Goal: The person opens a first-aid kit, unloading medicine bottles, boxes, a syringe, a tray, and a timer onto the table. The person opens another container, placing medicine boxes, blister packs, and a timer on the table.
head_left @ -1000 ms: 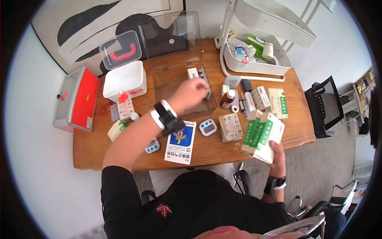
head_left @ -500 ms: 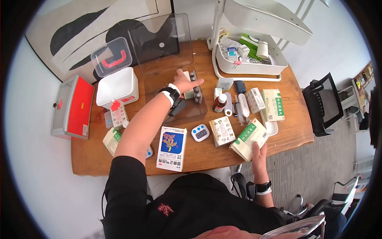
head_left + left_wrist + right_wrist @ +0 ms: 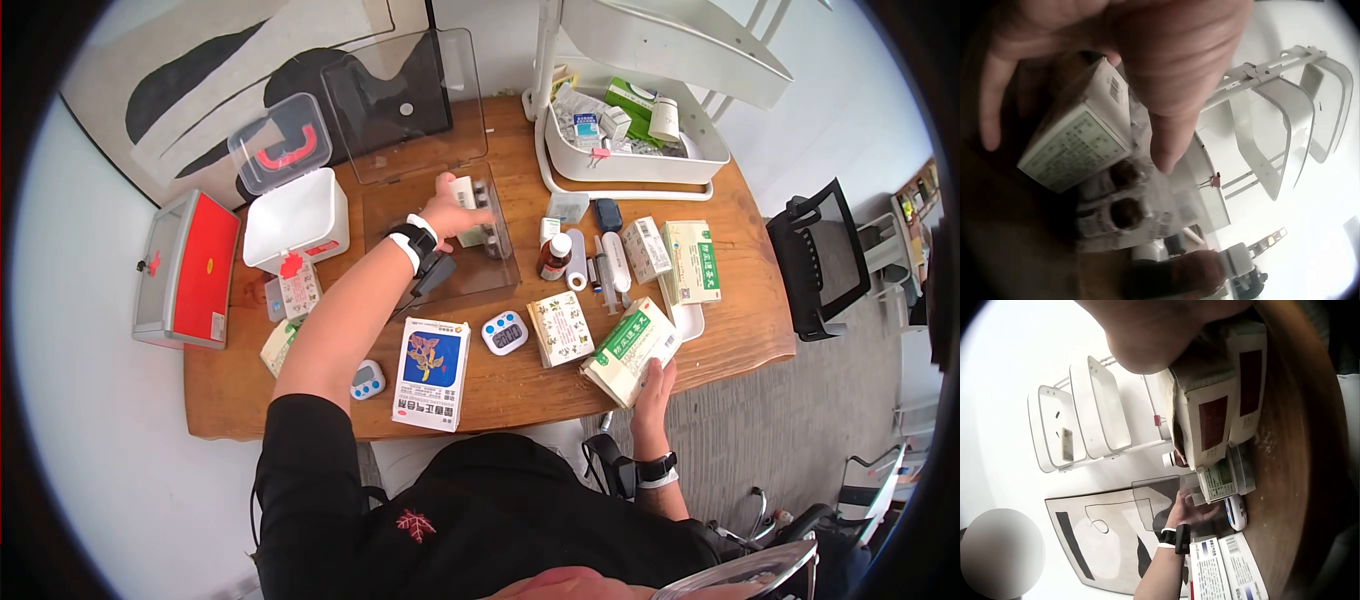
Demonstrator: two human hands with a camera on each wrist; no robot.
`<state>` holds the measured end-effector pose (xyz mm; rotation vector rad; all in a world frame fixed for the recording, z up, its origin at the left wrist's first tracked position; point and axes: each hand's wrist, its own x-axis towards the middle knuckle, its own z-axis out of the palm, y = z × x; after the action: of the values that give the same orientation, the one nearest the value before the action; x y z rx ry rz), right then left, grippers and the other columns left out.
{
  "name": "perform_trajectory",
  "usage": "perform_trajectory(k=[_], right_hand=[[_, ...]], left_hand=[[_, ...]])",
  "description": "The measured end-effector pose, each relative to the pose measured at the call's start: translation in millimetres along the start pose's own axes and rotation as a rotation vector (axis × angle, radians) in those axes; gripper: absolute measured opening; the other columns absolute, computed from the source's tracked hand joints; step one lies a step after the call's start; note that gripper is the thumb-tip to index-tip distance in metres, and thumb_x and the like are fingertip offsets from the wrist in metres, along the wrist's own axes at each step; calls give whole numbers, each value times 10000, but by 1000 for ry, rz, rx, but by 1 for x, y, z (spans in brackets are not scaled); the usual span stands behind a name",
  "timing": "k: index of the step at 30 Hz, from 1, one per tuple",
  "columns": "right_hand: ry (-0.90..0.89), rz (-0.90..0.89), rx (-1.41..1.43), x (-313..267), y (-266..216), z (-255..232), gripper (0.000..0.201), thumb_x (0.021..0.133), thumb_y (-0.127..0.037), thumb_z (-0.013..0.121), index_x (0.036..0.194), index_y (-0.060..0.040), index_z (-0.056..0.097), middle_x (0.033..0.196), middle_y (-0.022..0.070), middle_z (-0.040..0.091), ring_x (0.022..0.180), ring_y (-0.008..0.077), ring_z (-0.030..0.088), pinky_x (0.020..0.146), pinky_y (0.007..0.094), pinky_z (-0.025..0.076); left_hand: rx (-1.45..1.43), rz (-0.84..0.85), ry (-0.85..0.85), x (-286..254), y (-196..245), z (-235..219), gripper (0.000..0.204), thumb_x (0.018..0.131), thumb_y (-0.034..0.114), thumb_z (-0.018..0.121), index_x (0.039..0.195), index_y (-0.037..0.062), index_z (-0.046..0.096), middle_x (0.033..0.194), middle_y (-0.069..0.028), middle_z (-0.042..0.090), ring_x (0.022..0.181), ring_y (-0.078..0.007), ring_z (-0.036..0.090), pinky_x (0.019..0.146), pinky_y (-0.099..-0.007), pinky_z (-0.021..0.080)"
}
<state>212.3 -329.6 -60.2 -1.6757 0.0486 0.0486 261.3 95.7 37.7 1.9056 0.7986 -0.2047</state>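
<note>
The left hand (image 3: pixel 452 211) reaches into the clear box (image 3: pixel 440 262) at the middle of the tabletop (image 3: pixel 520 385), its fingers curled around a small white carton (image 3: pixel 464 192) — the left wrist view shows the thumb and fingers (image 3: pixel 1169 125) pinching that carton (image 3: pixel 1079 140) right above a row of small dark-capped vials (image 3: pixel 1124 212). The vials (image 3: pixel 487 240) stand against the box's right wall, at 3 o'clock from the hand. The box's clear lid (image 3: pixel 405 100) stands raised at 12 o'clock.

The right hand (image 3: pixel 652 385) lies at the near edge of the tabletop, fingers fairly straight and pressed on the near end of a green-and-white carton (image 3: pixel 630 350) — the carton lies flat on the wood. At 9 o'clock from it lies a beige carton (image 3: pixel 560 328), then a white timer (image 3: pixel 505 332) and a blue-and-white carton (image 3: pixel 432 372).
</note>
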Motion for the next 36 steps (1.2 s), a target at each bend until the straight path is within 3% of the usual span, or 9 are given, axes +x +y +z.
perform_trajectory(k=[9, 13, 19, 22, 24, 28, 31, 33, 36], right_hand=[[-7, 28, 17, 1, -2, -1, 459, 1021, -237, 471, 1346, 85, 448, 1247, 172, 550, 1113, 218, 532, 989, 356, 417], [-75, 48, 29, 4, -5, -9, 451, 1027, -247, 447, 1359, 58, 442, 1254, 141, 544, 1142, 203, 514, 1005, 342, 401], [-42, 158, 83, 12, -9, -33, 370, 1005, -180, 473, 1297, 46, 472, 1235, 134, 559, 1131, 192, 530, 1000, 329, 416], [1, -20, -22, 20, -3, -38, 319, 977, -95, 502, 1270, 29, 472, 1199, 121, 556, 1087, 172, 557, 937, 305, 453], [59, -342, -165, 18, -43, -26, 322, 948, -28, 513, 1263, 15, 459, 1192, 128, 542, 1051, 189, 586, 877, 317, 494], [-407, 25, 564, 25, -135, 22, 539, 973, -137, 534, 1446, -21, 302, 1368, 183, 467, 1224, 280, 551, 941, 396, 522], [-519, 240, 738, 66, -148, 43, 563, 961, -127, 587, 1441, -19, 312, 1353, 178, 503, 1187, 278, 594, 923, 413, 547], [-554, 269, 566, 95, -152, 46, 548, 951, -104, 606, 1422, -15, 341, 1325, 169, 538, 1141, 274, 623, 912, 415, 562], [-615, 405, 442, 133, -142, 51, 502, 931, -51, 629, 1377, -5, 403, 1260, 145, 602, 1067, 269, 669, 887, 409, 590]], left_hand=[[39, 69, 181, 2, -19, 0, 1057, 717, 119, 802, 1498, 112, 90, 1322, -205, 537, 1135, -371, 614, 810, -538, 561], [-139, 145, 118, 7, -25, -21, 920, 631, -19, 805, 1414, 16, 323, 1194, -207, 591, 1089, -320, 640, 806, -463, 573], [-409, 148, -54, -53, 19, -72, 807, 689, -22, 779, 1369, -69, 348, 1196, -228, 578, 1074, -331, 651, 883, -433, 552], [-670, 216, -183, -68, 35, -53, 745, 746, 47, 797, 1343, -55, 363, 1235, -194, 576, 1112, -311, 638, 943, -452, 539], [-804, 200, -292, -77, 50, -17, 738, 777, 88, 803, 1345, -26, 345, 1252, -182, 573, 1104, -303, 645, 939, -482, 548], [-948, 233, -401, -104, 72, 86, 700, 849, 148, 760, 1371, 57, 303, 1235, -179, 572, 1055, -286, 661, 844, -495, 586], [-784, 219, -400, -124, 81, 140, 640, 898, 118, 717, 1395, 60, 318, 1196, -176, 571, 1055, -267, 646, 863, -439, 587], [-812, 280, -352, -116, 75, 157, 535, 943, 216, 653, 1361, 82, 346, 1174, -155, 557, 1006, -260, 631, 879, -467, 574], [-905, 112, -570, -111, 75, 145, 452, 976, 371, 533, 1310, 90, 416, 1189, -119, 526, 1125, -250, 546, 946, -506, 523]])
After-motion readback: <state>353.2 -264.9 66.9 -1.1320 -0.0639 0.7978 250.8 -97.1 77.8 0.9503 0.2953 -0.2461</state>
